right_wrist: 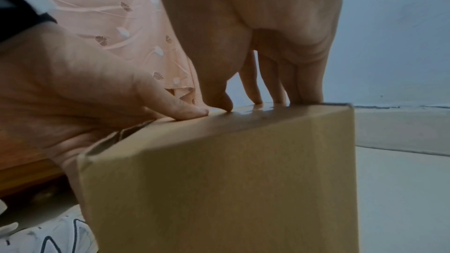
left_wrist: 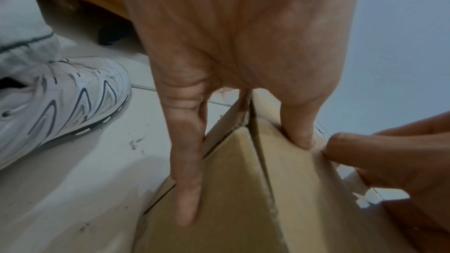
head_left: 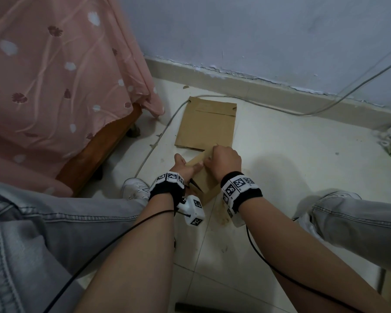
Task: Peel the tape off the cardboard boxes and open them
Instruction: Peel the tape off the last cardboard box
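A small brown cardboard box (head_left: pixel 204 178) stands on the floor tiles between my knees. My left hand (head_left: pixel 183 166) grips its left end, with the fingers (left_wrist: pixel 187 161) down the side and the thumb (right_wrist: pixel 190 112) on the top edge. The near end flap (left_wrist: pixel 226 176) shows an open seam. My right hand (head_left: pixel 225 162) rests on top: its fingertips (right_wrist: pixel 275 91) touch the glossy clear tape (right_wrist: pixel 265 110) along the top face, and its thumb tip presses on the tape beside my left thumb. No lifted tape end is visible.
A flattened cardboard box (head_left: pixel 207 125) lies on the floor just beyond the hands. A bed with a pink floral sheet (head_left: pixel 54 75) and a wooden frame is at left. A grey cable (head_left: pixel 158 136) runs along the floor. White sneakers (head_left: pixel 136 188) flank the box.
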Tool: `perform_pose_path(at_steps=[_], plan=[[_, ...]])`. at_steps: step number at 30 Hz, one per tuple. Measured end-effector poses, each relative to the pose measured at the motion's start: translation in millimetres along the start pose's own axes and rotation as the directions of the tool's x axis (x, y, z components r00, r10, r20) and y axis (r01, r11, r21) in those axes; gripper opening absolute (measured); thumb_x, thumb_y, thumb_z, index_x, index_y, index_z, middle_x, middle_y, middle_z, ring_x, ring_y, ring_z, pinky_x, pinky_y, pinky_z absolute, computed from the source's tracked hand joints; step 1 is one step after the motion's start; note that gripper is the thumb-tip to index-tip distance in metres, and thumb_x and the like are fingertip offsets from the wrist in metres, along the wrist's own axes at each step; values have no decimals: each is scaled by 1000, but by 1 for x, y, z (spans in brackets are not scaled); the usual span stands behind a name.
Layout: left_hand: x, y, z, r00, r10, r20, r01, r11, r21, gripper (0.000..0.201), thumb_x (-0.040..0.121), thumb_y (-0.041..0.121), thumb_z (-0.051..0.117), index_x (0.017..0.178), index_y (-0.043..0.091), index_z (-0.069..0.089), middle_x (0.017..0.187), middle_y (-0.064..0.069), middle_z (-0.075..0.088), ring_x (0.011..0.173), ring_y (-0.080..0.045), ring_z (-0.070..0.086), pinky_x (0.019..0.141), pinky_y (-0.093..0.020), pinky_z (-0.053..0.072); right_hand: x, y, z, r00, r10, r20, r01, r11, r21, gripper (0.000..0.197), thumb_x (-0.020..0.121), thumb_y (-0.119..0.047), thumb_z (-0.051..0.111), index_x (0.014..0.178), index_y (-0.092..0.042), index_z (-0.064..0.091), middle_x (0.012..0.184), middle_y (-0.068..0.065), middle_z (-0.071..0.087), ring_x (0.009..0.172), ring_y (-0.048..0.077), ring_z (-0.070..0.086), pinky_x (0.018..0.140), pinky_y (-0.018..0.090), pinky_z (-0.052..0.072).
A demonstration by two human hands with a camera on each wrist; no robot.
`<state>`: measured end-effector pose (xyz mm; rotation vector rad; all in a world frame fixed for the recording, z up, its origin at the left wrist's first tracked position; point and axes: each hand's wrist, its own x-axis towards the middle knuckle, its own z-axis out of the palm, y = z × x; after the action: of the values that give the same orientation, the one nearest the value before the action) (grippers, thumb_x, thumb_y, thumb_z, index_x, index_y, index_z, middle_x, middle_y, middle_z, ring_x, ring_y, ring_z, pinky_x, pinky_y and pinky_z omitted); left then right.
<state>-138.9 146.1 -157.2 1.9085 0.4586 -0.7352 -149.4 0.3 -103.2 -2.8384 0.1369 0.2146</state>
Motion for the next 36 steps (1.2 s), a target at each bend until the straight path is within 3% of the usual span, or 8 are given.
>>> perform_pose_path(at_steps=[4, 10, 15, 19, 24, 27, 30, 36], plan=[[2, 1, 1, 1000, -19, 12, 19, 1000, -6, 72, 54, 75, 70, 89, 30, 27, 106, -14, 58, 88, -40, 67, 78, -57, 56, 3, 7, -4, 1000, 18, -18, -18, 1000, -12, 15, 91, -14, 48, 96, -9, 62, 94, 13, 65, 86, 33, 60, 68, 33, 43], [7, -1, 1, 1000, -26, 16, 26, 1000, 1, 74, 52, 78, 71, 89, 30, 27, 107, -14, 59, 90, -38, 66, 77, -57, 57, 1, 7, -8, 999, 33, 31, -36, 996, 84, 24, 84, -35, 56, 76, -12, 57, 74, 4, 58, 71, 26, 55, 63, 30, 47], [-1, 2, 0, 1000, -16, 4, 16, 1000, 4, 70, 60, 73, 70, 95, 30, 27, 107, -11, 57, 92, -36, 65, 80, -56, 56, 1, 1, -7, 999, 32, 18, -32, 999, 30, 20, 88, -30, 56, 77, -14, 52, 81, 8, 60, 72, 28, 55, 64, 32, 45], [5, 1, 1, 999, -38, 16, 38, 999, 8, 72, 53, 75, 72, 89, 31, 28, 107, -14, 59, 88, -40, 67, 77, -57, 57, 0, 5, -7, 999, 46, -17, -46, 999, 13, 12, 92, -14, 49, 89, -9, 59, 92, 11, 64, 79, 30, 56, 67, 32, 44], [-3, 7, 0, 1000, -22, 17, 22, 1000, -2, 69, 63, 70, 71, 95, 29, 26, 106, -11, 53, 92, -35, 62, 81, -55, 55, 1, 20, -19, 998, 22, 58, -31, 986, 163, 33, 88, -32, 58, 109, -9, 69, 100, 12, 70, 93, 31, 64, 82, 36, 54], [-5, 8, 0, 1000, -11, 9, 11, 1000, 27, 66, 71, 66, 69, 100, 26, 26, 105, -10, 53, 89, -28, 58, 83, -44, 53, -1, 17, -20, 995, -6, 99, -8, 990, 140, 33, 84, -40, 63, 100, -12, 68, 89, 7, 66, 86, 28, 64, 71, 32, 52], [-7, 7, -1, 1000, -21, 14, 21, 1000, 22, 70, 58, 72, 69, 94, 29, 26, 109, -14, 55, 95, -35, 63, 83, -55, 56, -3, 14, -13, 998, -2, 60, -2, 998, 70, 28, 84, -41, 60, 89, -14, 64, 83, 6, 63, 81, 27, 61, 66, 30, 47], [-6, 8, -1, 1000, -27, 15, 27, 1000, 15, 72, 55, 73, 70, 94, 30, 27, 109, -14, 57, 94, -37, 64, 81, -57, 56, 1, 6, -11, 1000, 2, 25, -2, 1000, 20, 18, 87, -31, 58, 82, -14, 55, 87, 9, 62, 74, 28, 54, 63, 30, 42]])
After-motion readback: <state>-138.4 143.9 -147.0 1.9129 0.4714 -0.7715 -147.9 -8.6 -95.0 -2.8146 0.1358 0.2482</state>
